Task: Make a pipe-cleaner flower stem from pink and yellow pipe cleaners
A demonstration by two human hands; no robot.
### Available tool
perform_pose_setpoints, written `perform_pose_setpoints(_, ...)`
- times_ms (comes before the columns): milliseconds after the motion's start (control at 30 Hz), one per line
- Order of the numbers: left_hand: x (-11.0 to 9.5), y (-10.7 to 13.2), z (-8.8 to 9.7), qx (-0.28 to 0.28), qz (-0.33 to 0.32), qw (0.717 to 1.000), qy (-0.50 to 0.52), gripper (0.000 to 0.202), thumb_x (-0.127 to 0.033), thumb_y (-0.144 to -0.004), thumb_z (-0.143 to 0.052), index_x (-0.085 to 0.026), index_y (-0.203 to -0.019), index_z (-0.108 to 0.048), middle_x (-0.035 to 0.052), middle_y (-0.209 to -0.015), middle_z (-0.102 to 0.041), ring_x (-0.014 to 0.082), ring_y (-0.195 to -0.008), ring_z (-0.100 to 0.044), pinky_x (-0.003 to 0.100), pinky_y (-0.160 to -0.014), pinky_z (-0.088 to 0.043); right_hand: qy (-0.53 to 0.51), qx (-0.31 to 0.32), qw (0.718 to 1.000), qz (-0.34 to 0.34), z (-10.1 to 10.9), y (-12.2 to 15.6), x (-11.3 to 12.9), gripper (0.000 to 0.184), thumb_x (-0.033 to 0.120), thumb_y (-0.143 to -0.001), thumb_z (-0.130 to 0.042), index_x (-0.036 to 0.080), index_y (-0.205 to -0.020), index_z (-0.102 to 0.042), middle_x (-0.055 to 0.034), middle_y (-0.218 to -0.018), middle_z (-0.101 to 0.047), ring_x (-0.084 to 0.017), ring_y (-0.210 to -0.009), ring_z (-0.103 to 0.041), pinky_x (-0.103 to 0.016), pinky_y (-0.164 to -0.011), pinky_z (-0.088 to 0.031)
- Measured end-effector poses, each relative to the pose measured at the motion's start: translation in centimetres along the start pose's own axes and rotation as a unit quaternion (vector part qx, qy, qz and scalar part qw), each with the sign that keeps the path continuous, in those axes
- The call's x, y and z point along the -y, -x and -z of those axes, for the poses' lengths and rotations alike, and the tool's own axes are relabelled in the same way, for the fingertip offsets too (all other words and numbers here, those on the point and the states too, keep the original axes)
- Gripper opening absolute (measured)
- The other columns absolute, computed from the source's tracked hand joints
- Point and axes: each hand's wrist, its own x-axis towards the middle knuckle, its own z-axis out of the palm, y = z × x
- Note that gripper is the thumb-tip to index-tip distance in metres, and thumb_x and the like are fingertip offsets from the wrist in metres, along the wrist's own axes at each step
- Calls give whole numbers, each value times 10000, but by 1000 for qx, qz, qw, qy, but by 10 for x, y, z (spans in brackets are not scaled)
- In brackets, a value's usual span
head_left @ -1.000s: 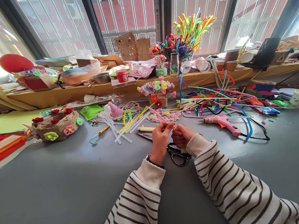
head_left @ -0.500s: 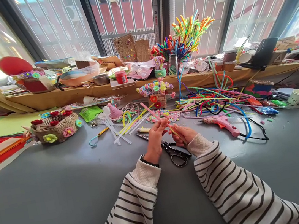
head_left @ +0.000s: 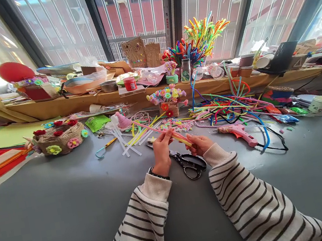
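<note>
My left hand and my right hand are raised a little over the grey table, both pinched on one pink pipe cleaner. It slants up to the left from my right fingers, and its stretch between the hands looks yellow. Black scissors lie on the table just under and between my wrists. Both arms wear striped sleeves, and a dark band sits on my left wrist.
A pink glue gun with a black cord lies right of my hands. Behind are several loose pipe cleaners, white sticks, a small flower pot and a woven basket. A cluttered window shelf runs along the back. Paper cups stand far right.
The pink pipe cleaner has swung from pointing up and back to slanting low toward the left. Both hands have shifted slightly leftward and away from me, exposing more of the scissors.
</note>
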Motion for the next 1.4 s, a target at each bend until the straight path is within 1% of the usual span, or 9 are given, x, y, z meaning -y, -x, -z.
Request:
perform_pose_setpoints(267, 2, -2, 1, -3, -17, 1000, 10, 219, -320, -524, -616, -132, -633, -587, -10, -639, -546, 62, -595, -474, 204, -621, -376, 48, 15, 998, 30, -1, 2, 1, 297, 378, -542, -601, 113, -676, -619, -18, -549, -599, -29, -355, -441, -142, -353, -357)
perform_pose_setpoints(500, 4, 6, -4, 167, 63, 984, -26, 255, -366, -604, -538, -129, -691, -571, 38, -686, -583, 111, -611, -517, 264, -638, -393, 51, -13, 997, 57, -3, -3, -8, 268, 387, -562, -581, 143, -670, -607, -14, -573, -606, -56, -415, -513, -137, -368, -399)
perform_pose_setpoints(600, 3, 4, -3, 151, 45, 986, -44, 257, -391, -620, -509, -135, -617, -527, 36, -646, -586, 111, -587, -521, 256, -623, -390, 107, -74, 989, 68, 1, -5, -9, 273, 402, -563, -578, 139, -634, -586, -26, -551, -594, -92, -458, -543, -162, -371, -420)
perform_pose_setpoints(700, 1, 1, 0, 145, 38, 987, -65, 291, -429, -633, -478, -142, -586, -470, 8, -524, -539, 95, -499, -497, 234, -545, -383, 159, -191, 958, 146, 6, -6, -6, 279, 423, -553, -580, 150, -582, -536, 3, -468, -544, -85, -412, -504, -171, -343, -407)
perform_pose_setpoints(767, 0, -1, 1, 203, 70, 973, -86, 298, -440, -635, -471, -146, -586, -450, -30, -437, -458, 69, -398, -427, 208, -450, -347, 175, -217, 941, 190, 8, -6, -3, 288, 427, -545, -582, 157, -637, -544, 24, -450, -514, -75, -389, -468, -169, -328, -383)
perform_pose_setpoints(900, 0, 3, 1, 335, 119, 924, -139, 292, -442, -645, -460, -152, -611, -467, -87, -376, -245, 24, -305, -196, 173, -333, -166, 192, -175, 940, 221, 8, -6, 0, 354, 422, -571, -554, 158, -806, -574, 68, -389, -414, -36, -315, -334, -159, -290, -263)
perform_pose_setpoints(1033, -1, 11, 0, 402, 88, 887, -211, 349, -469, -657, -424, -137, -637, -532, -67, -409, -230, 36, -350, -200, 193, -349, -134, 172, -175, 942, 229, 7, -4, 2, 360, 412, -572, -554, 158, -825, -577, 88, -365, -349, -23, -298, -242, -173, -296, -196)
perform_pose_setpoints(1200, -3, 12, 0, 408, 67, 883, -223, 373, -485, -652, -419, -135, -684, -542, -57, -430, -262, 46, -371, -220, 200, -356, -152, 172, -193, 932, 255, 5, 1, 5, 240, 383, -586, -549, 149, -622, -588, 58, -391, -416, -33, -313, -294, -183, -302, -220)
perform_pose_setpoints(1400, -4, 10, -1, 389, 89, 896, -197, 337, -477, -668, -403, -155, -642, -500, -69, -425, -229, 38, -346, -180, 192, -345, -132, 59, -215, 946, 234, 0, 4, 6, 213, 352, -561, -581, 152, -633, -597, 31, -466, -512, -56, -377, -420, -177, -332, -337)
